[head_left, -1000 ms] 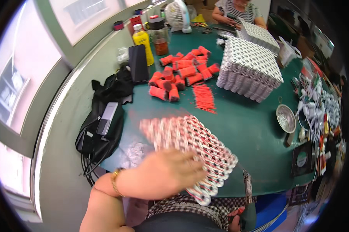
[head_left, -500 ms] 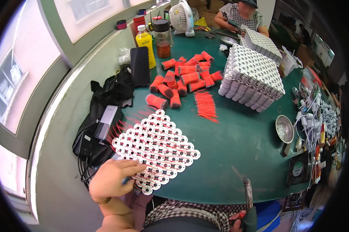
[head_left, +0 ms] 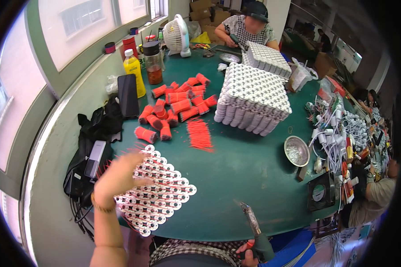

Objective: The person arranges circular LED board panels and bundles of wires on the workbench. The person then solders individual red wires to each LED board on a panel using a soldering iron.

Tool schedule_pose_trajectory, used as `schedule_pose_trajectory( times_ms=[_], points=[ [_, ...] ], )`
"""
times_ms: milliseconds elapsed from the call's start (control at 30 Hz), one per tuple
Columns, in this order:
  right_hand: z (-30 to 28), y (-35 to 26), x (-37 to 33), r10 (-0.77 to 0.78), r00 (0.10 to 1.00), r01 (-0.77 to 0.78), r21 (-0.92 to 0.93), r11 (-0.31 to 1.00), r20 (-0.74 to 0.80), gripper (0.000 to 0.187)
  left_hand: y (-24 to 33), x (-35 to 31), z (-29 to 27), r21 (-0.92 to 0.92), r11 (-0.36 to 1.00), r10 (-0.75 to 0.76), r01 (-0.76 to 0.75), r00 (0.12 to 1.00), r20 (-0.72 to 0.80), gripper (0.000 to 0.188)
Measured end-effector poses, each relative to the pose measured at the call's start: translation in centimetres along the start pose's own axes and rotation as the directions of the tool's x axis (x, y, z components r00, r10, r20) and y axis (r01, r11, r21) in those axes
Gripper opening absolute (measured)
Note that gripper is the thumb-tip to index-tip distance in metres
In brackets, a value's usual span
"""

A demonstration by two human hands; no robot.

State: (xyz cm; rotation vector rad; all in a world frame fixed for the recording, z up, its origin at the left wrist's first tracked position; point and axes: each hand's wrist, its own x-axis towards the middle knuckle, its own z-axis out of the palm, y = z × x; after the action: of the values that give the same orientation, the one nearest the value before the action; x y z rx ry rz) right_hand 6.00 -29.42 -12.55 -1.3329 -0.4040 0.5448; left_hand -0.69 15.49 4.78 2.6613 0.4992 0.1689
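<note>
My left hand (head_left: 116, 175) is over the left part of a diamond-shaped panel of round white circuit boards (head_left: 165, 187), thumb apart from the fingers. Motion blurs its fingertips, and nothing shows in its grasp. Thin red wires run across the panel, and some stick out past its far left edge. At the table's near edge my right hand (head_left: 248, 254) grips a dark green soldering gun (head_left: 262, 247), its metal tip pointing up and left over the tabletop.
Bundles of red wires (head_left: 180, 106) and a loose row of red wires (head_left: 199, 135) lie beyond the panel. Stacked white panels (head_left: 254, 100) stand at the back right, near a metal bowl (head_left: 297, 151). A phone (head_left: 128, 95) and bottles line the left. A co-worker (head_left: 249, 29) sits opposite.
My left hand has moved from the panel's near left edge farther up over it. The view has shifted, and the soldering gun's tip now leans more to the left.
</note>
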Motion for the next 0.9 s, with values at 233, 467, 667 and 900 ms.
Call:
schedule_pose_trajectory(
  times_ms=[233, 467, 667, 900],
  points=[
    [2.1, -0.7, 2.0, -0.131, 0.985, 0.158, 0.297, 0.942, -0.109, 0.040, -8.1, 11.2, 1.2, 0.054, 0.924, -0.379, 0.378, 0.925, 0.013, 0.132],
    [1.6, -2.8, 2.5, -0.113, 0.967, 0.150, 0.148, 0.978, -0.230, 0.048, -7.0, 14.2, 4.8, -0.016, 0.938, -0.344, 0.347, 0.922, -0.179, 0.119],
    [0.6, -2.2, 2.2, -0.001, 0.995, 0.029, 0.267, 0.963, -0.103, 0.038, -8.2, 13.9, 6.7, -0.038, 0.967, -0.253, 0.253, 0.926, -0.279, 0.125],
    [0.4, -4.5, 2.1, 0.051, 0.989, 0.000, 0.348, 0.937, -0.138, 0.036, -3.2, 5.7, 4.4, 0.200, 0.980, 0.013, -0.009, 1.000, -0.019, 0.127]
  ],
)
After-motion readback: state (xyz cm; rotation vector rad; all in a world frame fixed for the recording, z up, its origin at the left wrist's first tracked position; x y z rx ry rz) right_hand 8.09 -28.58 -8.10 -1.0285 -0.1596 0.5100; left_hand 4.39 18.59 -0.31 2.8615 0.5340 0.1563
